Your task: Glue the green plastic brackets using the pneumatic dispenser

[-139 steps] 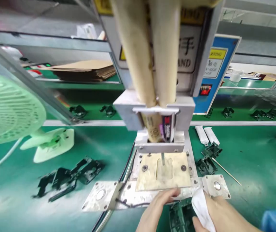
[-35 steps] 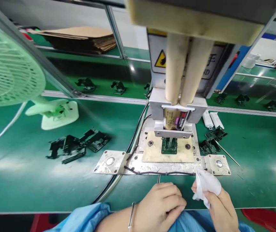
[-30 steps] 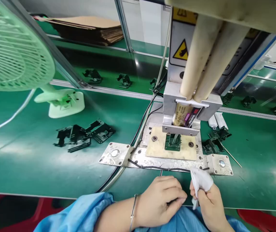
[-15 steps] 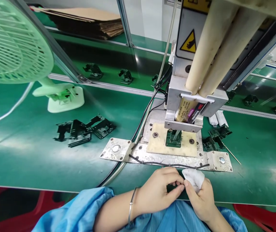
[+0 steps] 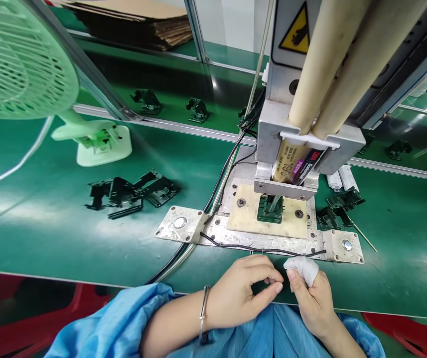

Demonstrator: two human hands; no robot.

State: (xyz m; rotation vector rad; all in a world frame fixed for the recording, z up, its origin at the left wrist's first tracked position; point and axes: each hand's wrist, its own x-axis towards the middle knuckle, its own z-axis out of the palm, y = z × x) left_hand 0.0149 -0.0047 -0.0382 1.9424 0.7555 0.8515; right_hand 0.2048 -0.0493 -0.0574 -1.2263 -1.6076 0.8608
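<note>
My left hand [image 5: 245,291] rests at the near table edge, thumb and fingers curled into a pinch with nothing visible in them. My right hand [image 5: 312,301] sits beside it, closed around a crumpled white cloth [image 5: 303,266]. The fingertips of both hands nearly touch. Just beyond them lies a metal base plate [image 5: 236,237] with a beige fixture pad [image 5: 253,219]. A dark green part [image 5: 271,210] sits in the pad under the dispenser nozzle. Above it a metal clamp [image 5: 273,134] holds two cream adhesive cartridges [image 5: 325,74].
A pile of black plastic parts [image 5: 131,191] lies left on the green mat [image 5: 67,233]. More black parts [image 5: 338,209] and a thin stick [image 5: 365,236] lie right of the plate. A green fan [image 5: 19,59] stands at far left. Black cables [image 5: 206,209] run under the plate.
A dark green part now sits in the fixture pad, which held none 4.6 s ago. Both hands drew back to the table edge, and my right hand balled the cloth up beside my left.
</note>
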